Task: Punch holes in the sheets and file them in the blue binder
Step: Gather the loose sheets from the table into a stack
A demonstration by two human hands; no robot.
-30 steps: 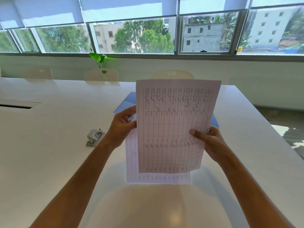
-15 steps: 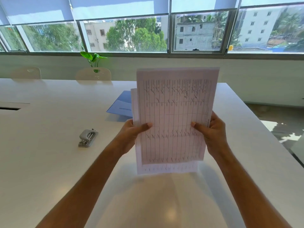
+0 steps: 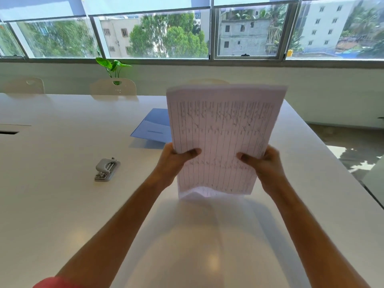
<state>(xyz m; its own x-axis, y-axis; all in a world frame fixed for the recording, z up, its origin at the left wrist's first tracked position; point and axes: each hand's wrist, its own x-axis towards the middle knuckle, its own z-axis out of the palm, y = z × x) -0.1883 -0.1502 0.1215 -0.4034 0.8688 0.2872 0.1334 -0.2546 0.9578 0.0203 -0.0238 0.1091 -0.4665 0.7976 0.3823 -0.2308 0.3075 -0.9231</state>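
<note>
**A:** Sunlit windows run behind a long white table (image 3: pixel 52 204) with empty chairs along its far side. What step do you make this, from the head view?

**B:** Squaring the stack, I'd judge. Both hands hold the sheets (image 3: pixel 223 140) upright, bottom edge down at the table, and that edge looks crumpled where it meets the surface. No holes punched yet, as far as I can see.

**A:** And the grip?

**B:** The left hand (image 3: pixel 172 163) is clamped on the left edge of the sheets, thumb across the printed face, the other fingers hidden behind the paper. The right hand (image 3: pixel 268 165) mirrors it on the right edge. Both are closed on the stack low down, so most of the paper stands above the fingers and leans slightly away.

**A:** Where are the other things?

**B:** The hole punch (image 3: pixel 107 169) lies on the table to the left, well apart from the left hand. The blue binder (image 3: pixel 153 127) lies flat beyond the sheets, partly hidden by them.

**A:** So the next move?

**B:** Probably carrying the evened stack left to the punch. That calls for keeping the edges flush while one hand lets go to steady or press the punch; a loose hold would let the sheets fan out and the holes would not line up.
</note>
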